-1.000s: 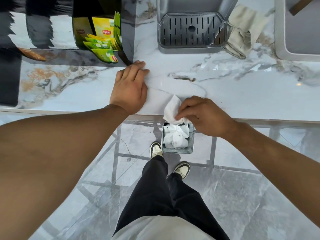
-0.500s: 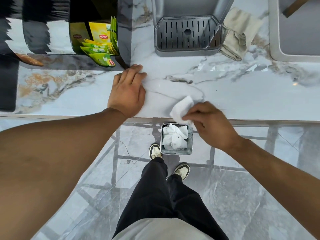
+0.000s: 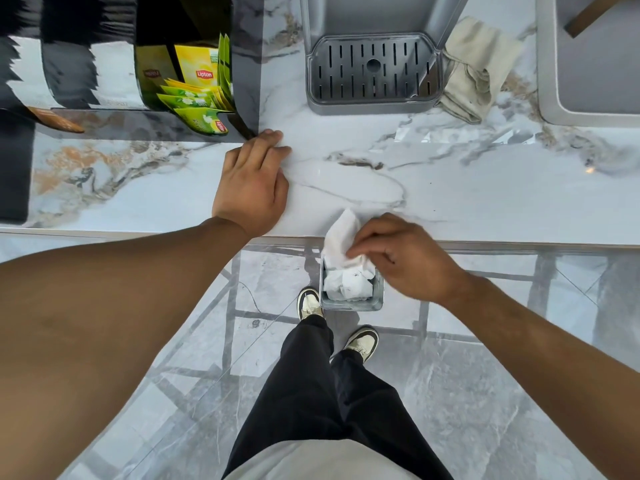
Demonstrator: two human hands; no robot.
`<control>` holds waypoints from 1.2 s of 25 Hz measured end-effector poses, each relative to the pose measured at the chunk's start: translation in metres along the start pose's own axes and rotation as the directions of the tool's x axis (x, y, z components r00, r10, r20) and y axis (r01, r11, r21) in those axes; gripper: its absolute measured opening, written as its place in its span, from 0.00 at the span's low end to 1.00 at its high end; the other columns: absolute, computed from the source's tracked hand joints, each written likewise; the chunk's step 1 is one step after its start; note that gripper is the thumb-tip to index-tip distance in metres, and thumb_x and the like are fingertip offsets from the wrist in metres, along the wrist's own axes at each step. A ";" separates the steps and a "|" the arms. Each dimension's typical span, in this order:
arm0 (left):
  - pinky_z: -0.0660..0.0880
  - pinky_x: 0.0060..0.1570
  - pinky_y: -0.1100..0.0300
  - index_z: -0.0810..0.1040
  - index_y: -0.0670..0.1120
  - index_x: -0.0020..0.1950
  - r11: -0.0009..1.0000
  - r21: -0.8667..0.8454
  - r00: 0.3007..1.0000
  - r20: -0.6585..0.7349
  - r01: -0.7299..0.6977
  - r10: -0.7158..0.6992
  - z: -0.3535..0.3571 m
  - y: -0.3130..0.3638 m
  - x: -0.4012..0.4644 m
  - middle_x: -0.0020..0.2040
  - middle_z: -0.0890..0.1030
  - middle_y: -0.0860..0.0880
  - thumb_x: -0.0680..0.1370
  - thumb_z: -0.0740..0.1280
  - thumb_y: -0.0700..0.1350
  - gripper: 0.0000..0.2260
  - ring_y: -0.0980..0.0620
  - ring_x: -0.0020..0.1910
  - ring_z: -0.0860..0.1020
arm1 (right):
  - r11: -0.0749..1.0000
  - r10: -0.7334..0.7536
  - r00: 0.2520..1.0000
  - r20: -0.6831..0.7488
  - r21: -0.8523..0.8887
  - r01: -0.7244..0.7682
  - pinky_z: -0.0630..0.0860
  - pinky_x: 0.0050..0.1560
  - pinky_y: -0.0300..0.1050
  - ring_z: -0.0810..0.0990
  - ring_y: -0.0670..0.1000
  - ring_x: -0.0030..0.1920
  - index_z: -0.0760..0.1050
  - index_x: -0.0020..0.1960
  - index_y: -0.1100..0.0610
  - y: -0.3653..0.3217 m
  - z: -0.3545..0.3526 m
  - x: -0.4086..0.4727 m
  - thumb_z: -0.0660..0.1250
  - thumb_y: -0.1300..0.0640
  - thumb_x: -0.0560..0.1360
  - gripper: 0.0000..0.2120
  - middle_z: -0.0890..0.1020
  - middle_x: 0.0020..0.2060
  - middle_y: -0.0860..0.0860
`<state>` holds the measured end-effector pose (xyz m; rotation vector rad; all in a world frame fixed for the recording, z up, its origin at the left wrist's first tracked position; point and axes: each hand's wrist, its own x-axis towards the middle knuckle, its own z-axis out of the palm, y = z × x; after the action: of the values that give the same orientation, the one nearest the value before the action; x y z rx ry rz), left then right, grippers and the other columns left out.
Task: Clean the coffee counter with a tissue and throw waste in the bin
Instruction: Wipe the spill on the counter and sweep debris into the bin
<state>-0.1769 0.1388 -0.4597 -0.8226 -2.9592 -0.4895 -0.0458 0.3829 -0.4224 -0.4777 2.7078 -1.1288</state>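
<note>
A white marble counter [image 3: 467, 188] runs across the upper half of the view. My left hand [image 3: 251, 181] lies flat on it, fingers together and pointing toward the back. My right hand [image 3: 398, 258] pinches a crumpled white tissue [image 3: 341, 237] at the counter's front edge. Directly under that hand, a small grey bin [image 3: 351, 303] stands on the floor. It holds several crumpled white tissues. My fingers hide part of the held tissue.
A grey drip tray [image 3: 374, 71] of a machine sits at the back centre, with a folded beige cloth [image 3: 474, 71] to its right. Yellow-green Lipton tea bags [image 3: 197, 95] fill a dark holder at the back left. My legs and shoes [image 3: 362, 342] stand beside the bin.
My right hand has moved the tissue back and forth along the counter's front edge; it is now lower, over the bin. My left hand has stayed flat in the same place.
</note>
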 end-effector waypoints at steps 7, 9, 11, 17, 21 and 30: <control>0.66 0.64 0.45 0.74 0.42 0.63 1.000 -0.001 1.000 0.003 0.006 -0.006 -0.001 0.002 -0.001 0.70 0.73 0.43 0.79 0.56 0.42 0.16 0.43 0.72 0.69 | 0.809 0.443 0.668 -0.598 -0.056 -0.586 0.70 0.55 0.40 0.79 0.60 0.52 0.83 0.54 0.57 0.059 -0.059 0.021 0.60 0.69 0.73 0.17 0.82 0.50 0.58; 0.66 0.65 0.46 0.74 0.41 0.64 1.000 0.003 1.000 0.006 0.005 -0.005 -0.001 0.003 -0.001 0.70 0.73 0.43 0.79 0.56 0.42 0.16 0.43 0.72 0.69 | 0.796 0.464 0.671 -0.578 -0.060 -0.603 0.70 0.56 0.41 0.78 0.62 0.52 0.83 0.54 0.58 0.061 -0.051 0.020 0.61 0.70 0.72 0.18 0.81 0.50 0.59; 0.66 0.65 0.46 0.74 0.42 0.64 1.000 0.003 1.000 0.004 0.007 -0.007 -0.001 0.002 -0.001 0.70 0.73 0.43 0.79 0.56 0.42 0.16 0.43 0.72 0.68 | 0.905 0.318 0.829 -0.460 -0.112 -0.410 0.72 0.56 0.43 0.78 0.61 0.51 0.84 0.53 0.58 0.039 -0.026 0.012 0.63 0.74 0.70 0.19 0.81 0.48 0.57; 0.66 0.64 0.45 0.74 0.42 0.64 1.000 0.005 1.000 0.011 0.004 -0.004 -0.002 0.003 -0.001 0.71 0.73 0.42 0.79 0.56 0.42 0.16 0.43 0.72 0.68 | 0.982 0.139 0.990 -0.032 0.134 -0.134 0.77 0.52 0.47 0.79 0.52 0.48 0.85 0.49 0.57 -0.010 0.003 0.003 0.66 0.75 0.72 0.17 0.83 0.46 0.52; 0.66 0.64 0.46 0.73 0.43 0.64 1.000 0.007 1.000 0.012 0.001 -0.001 -0.001 0.001 -0.001 0.71 0.72 0.43 0.78 0.56 0.42 0.16 0.43 0.72 0.68 | 0.984 0.170 0.950 -0.263 0.001 -0.176 0.74 0.53 0.43 0.79 0.57 0.48 0.85 0.50 0.57 0.005 -0.013 0.074 0.64 0.72 0.73 0.16 0.83 0.46 0.54; 0.66 0.64 0.46 0.74 0.42 0.64 1.000 0.007 1.000 0.025 0.005 -0.006 -0.002 0.000 -0.002 0.71 0.72 0.42 0.77 0.56 0.43 0.17 0.42 0.71 0.69 | 0.992 -0.119 0.932 0.342 0.000 0.127 0.74 0.51 0.54 0.77 0.57 0.48 0.85 0.47 0.59 -0.017 -0.006 0.046 0.63 0.78 0.68 0.20 0.83 0.44 0.54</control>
<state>-0.1753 0.1368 -0.4584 -0.8264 -2.9851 -0.4720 -0.0866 0.3591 -0.4076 -0.7781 2.4176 -0.9412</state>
